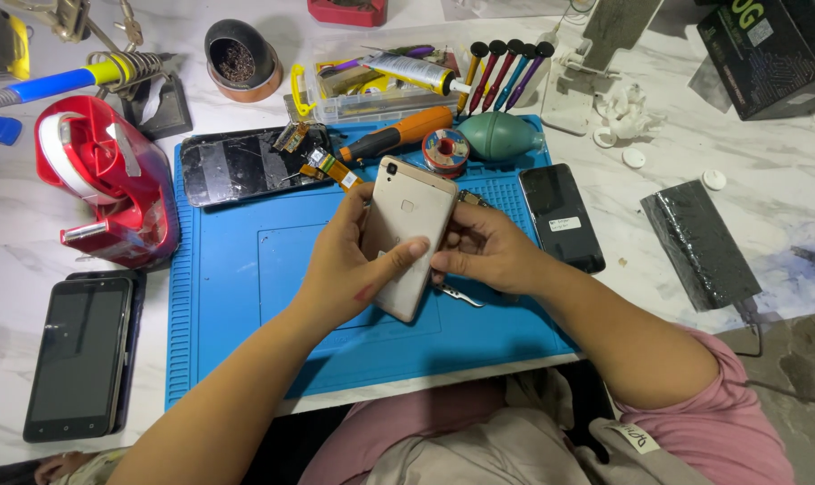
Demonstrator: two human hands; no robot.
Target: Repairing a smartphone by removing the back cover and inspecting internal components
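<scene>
Fingers of both hands close around a gold phone [407, 235] held back-side up, tilted, just above the blue work mat [246, 296]. On the left hand [340, 269] the thumb [398, 258] lies across the phone's back while the other fingers wrap its left edge. On the right hand [484, 251] the fingers curl against the right edge, pinching it. Something small and metallic [461, 295] shows beneath the right hand; what it is cannot be told.

Nearest the person, pink cloth covers the lap. The mat lies on a white marbled table [785, 180]. At the near left a black phone [77, 355] lies face up on the table. Right of the mat sit another black phone [562, 216] and a dark wrapped slab [699, 242].

Farther back, a cracked phone screen [241, 163] with orange ribbon cables lies on the mat's far left corner, beside an orange-handled screwdriver [397, 135], a small wire spool [445, 151] and a green rubber air blower [502, 135]. A red tape dispenser [106, 175] stands left of the mat. Beyond are a clear parts box [372, 94], a row of coloured screwdrivers [506, 67] and a soldering iron stand [138, 72].
</scene>
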